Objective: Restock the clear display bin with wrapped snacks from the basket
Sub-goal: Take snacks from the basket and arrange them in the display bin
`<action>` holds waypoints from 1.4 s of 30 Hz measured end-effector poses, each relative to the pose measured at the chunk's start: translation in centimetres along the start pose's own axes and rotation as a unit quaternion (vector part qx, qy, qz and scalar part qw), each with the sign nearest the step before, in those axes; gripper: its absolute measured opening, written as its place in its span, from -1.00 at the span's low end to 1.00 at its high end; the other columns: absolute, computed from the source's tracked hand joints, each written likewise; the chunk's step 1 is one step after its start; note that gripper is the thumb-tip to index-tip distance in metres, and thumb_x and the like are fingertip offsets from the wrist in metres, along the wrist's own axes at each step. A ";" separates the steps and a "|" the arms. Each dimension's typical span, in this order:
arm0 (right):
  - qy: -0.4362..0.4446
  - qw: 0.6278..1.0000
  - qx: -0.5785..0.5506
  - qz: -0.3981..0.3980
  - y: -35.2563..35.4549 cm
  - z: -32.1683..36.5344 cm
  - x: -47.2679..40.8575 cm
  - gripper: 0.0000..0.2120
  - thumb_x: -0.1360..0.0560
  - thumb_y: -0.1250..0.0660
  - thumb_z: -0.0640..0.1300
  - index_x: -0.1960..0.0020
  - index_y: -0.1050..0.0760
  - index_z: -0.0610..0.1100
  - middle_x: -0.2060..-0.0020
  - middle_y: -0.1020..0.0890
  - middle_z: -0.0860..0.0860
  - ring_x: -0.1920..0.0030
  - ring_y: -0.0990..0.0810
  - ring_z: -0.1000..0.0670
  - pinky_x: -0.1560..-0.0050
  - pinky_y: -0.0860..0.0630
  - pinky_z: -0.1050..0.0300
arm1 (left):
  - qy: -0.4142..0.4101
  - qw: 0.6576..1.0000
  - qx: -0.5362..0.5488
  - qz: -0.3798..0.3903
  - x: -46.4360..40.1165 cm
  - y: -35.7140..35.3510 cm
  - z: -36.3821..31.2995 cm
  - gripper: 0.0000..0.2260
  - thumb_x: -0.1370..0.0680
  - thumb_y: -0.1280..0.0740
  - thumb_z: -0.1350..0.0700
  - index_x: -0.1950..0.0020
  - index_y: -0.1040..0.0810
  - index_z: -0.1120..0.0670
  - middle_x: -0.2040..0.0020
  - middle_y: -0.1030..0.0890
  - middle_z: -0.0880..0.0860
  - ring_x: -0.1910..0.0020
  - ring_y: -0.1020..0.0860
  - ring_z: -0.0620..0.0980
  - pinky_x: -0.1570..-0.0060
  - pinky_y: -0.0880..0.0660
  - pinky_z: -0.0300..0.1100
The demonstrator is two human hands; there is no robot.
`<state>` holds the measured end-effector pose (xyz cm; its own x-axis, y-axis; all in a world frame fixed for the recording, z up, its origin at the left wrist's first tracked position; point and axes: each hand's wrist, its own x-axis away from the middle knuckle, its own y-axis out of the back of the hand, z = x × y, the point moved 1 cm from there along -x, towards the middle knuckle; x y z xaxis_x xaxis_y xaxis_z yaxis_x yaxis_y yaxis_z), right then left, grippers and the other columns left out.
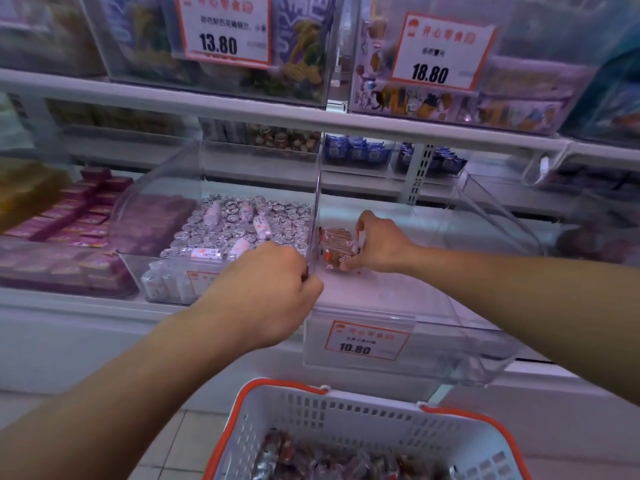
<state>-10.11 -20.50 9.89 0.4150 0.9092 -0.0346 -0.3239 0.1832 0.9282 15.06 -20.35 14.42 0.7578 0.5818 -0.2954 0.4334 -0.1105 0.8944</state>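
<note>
The clear display bin (398,306) stands on the lower shelf with a 10.80 price tag on its front, its lid lifted. My right hand (379,242) is inside it near the left wall, shut on a small bunch of brown wrapped snacks (337,242) that rests against the bin floor. My left hand (273,282) grips the front corner of the bin's left wall. The white basket (346,414) with orange rim sits below at the bottom of view, holding several more wrapped snacks (329,459).
The neighbouring clear bin (221,233) on the left is full of silver-wrapped sweets. Pink boxes (76,216) lie further left. Upper shelf bins carry price tags 13.80 (221,27) and 18.80 (440,57). Another clear bin (502,209) stands to the right.
</note>
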 end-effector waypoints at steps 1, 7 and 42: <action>-0.004 1.000 0.006 -0.002 0.0 0.0 -0.1 -0.32 -0.17 -0.66 0.10 -0.07 -0.35 -0.10 0.12 -0.54 -0.01 0.18 -0.52 0.00 0.37 -0.37 0.10 | 0.000 1.000 0.001 0.000 -0.1 0.0 0.0 -0.63 -0.55 -0.19 0.00 0.42 -0.34 0.12 0.41 -0.41 0.08 0.32 -0.45 0.17 0.32 -0.31 -0.09; -0.015 1.000 0.027 0.004 -0.4 1.5 -0.3 -0.35 -0.22 -0.63 0.16 -0.04 -0.31 -0.07 0.06 -0.49 -0.02 0.10 -0.47 -0.05 0.34 -0.30 0.14 | 0.007 1.000 0.008 0.004 -0.1 -0.3 0.4 -0.65 -0.54 -0.21 -0.01 0.39 -0.44 0.13 0.38 -0.51 0.10 0.31 -0.50 0.14 0.31 -0.43 -0.07; -0.196 0.880 0.137 0.410 -29.5 -12.0 36.6 -0.30 -0.37 -0.53 -0.03 -0.42 -0.33 -0.14 -0.32 -0.49 -0.17 -0.29 -0.48 -0.26 -0.21 -0.51 -0.16 | 0.230 0.790 -0.135 0.552 26.9 -29.7 1.6 -0.68 -0.58 -0.31 0.15 -0.32 -0.50 0.22 -0.27 -0.56 0.22 -0.21 -0.56 0.17 -0.23 -0.51 0.00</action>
<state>4.43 11.83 -23.23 0.4157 0.4857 0.7690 -0.4559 -0.6203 0.6383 23.33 -2.77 -20.65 0.3169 0.4891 0.8126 -0.5346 -0.6156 0.5790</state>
